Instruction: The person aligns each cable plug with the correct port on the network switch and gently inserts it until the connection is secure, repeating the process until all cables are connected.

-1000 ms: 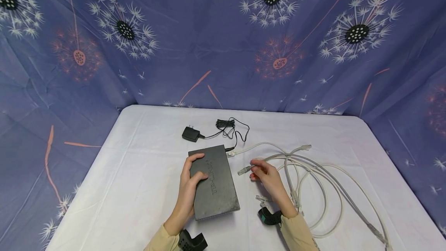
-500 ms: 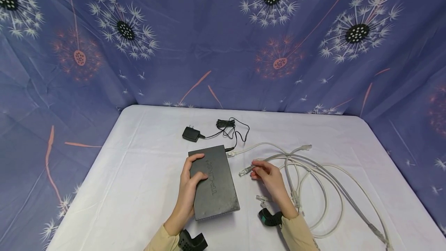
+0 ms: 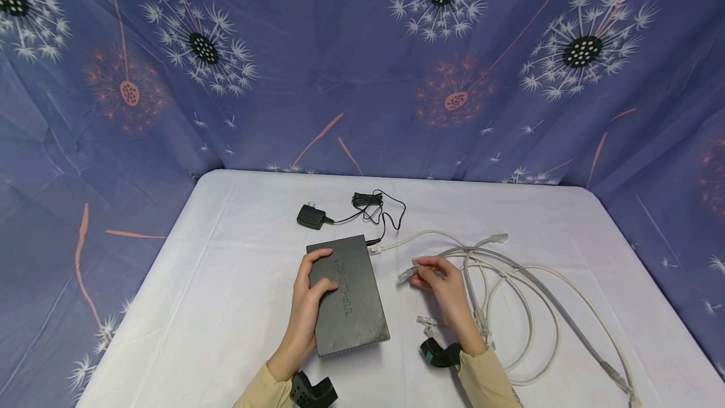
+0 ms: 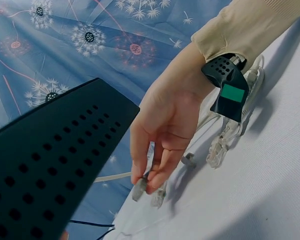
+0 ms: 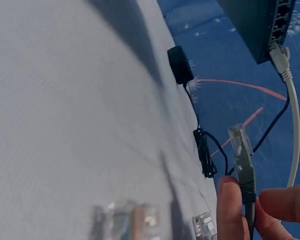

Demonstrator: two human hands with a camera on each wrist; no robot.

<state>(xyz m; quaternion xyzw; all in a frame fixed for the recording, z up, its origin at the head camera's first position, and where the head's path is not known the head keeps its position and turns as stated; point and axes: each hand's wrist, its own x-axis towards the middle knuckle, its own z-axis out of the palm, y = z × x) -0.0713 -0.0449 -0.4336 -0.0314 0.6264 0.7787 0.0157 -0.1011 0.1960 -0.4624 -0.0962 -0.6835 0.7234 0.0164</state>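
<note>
My left hand [image 3: 304,307] grips a dark grey network switch [image 3: 357,301] by its left side, thumb and a finger on the top face. To its right, my right hand [image 3: 444,288] pinches a grey network cable just behind its clear plug [image 5: 242,155]. This plug points toward the switch with a gap between them. In the right wrist view, a white cable's plug [image 5: 280,59] sits in the end port of the row. A thin black power lead [image 3: 374,242] runs into the same side near the far corner. The left wrist view shows the switch's vented side [image 4: 55,165].
A black power adapter [image 3: 311,217] and its bundled cord [image 3: 367,201] lie behind the switch. Looped white and grey cables [image 3: 529,326] spread over the right of the white table [image 3: 226,307]. Loose cable plugs [image 3: 427,322] lie near my right wrist. A patterned blue cloth [image 3: 317,68] hangs behind.
My right hand has shifted slightly to the right, taking the grey cable's plug a little farther from the switch, and the plug has turned slightly. The left hand and switch stay in place.
</note>
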